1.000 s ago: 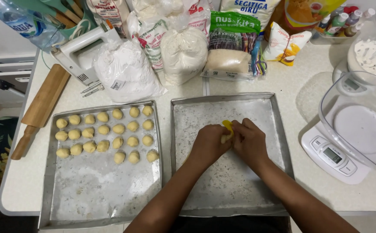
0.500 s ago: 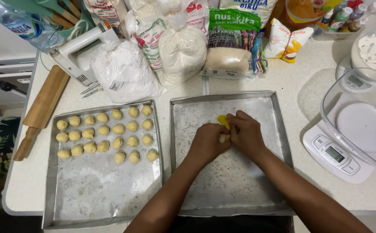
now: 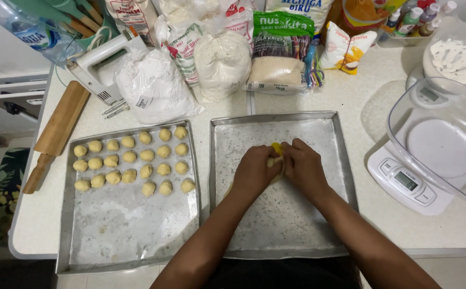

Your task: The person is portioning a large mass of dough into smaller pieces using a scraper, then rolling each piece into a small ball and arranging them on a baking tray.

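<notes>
Both hands [image 3: 278, 168] pinch soft yellow dough [image 3: 275, 155].

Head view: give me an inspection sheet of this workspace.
Surface: pale countertop, floury in places.
Job's things: yellow dough piece over the floured right tray; left tray with rows of dough balls.
Clutter: flour bags, sugar packet, rolling pin, hand mixer, kitchen scale under a clear bowl.
Grippers: left hand and right hand both closed on the dough.
Cables: nothing seen.
Surroundings: patterned floor mat at left.
</notes>
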